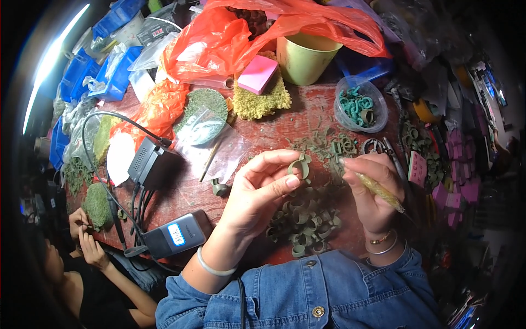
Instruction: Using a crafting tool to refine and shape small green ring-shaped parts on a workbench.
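Note:
My left hand (253, 193) pinches a small olive-green ring (299, 168), apparently wax, between thumb and fingers above the table. A little to its right, my right hand (373, 189) grips a pen-like tool (379, 192) with a mottled yellow handle. Its working tip is hard to make out, and it looks apart from the ring. Under and between my hands lies a pile of similar green rings (308, 223). Green scraps and more pieces (334, 147) are scattered on the red table (263, 137) beyond them.
A clear tub (382, 122) with teal pieces stands at the far right, near a pale green bucket (307, 59) and a pink block (257, 74) on a yellow sponge. A power bank (178, 234), black box (150, 162) and cables lie left. Another person's hands (90, 241) work at lower left.

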A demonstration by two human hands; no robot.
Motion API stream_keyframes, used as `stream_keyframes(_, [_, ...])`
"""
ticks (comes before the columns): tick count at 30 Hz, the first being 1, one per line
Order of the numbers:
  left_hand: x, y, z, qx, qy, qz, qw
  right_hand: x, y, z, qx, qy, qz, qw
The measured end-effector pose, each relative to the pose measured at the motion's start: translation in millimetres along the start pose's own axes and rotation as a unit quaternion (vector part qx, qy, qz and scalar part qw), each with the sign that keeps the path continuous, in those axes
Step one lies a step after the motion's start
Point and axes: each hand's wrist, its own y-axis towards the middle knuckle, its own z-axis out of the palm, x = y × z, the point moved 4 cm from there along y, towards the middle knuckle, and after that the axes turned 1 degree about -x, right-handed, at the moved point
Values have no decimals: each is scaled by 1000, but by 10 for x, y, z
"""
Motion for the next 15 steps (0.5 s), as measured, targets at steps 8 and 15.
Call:
stream_keyframes(8, [-30, 6, 40, 13, -26, 58, 998, 11, -28, 136, 112, 171, 16, 979])
stream_keyframes(15, [0, 0, -1, 5, -13, 5, 1000, -10, -45, 117, 110, 205, 19, 973])
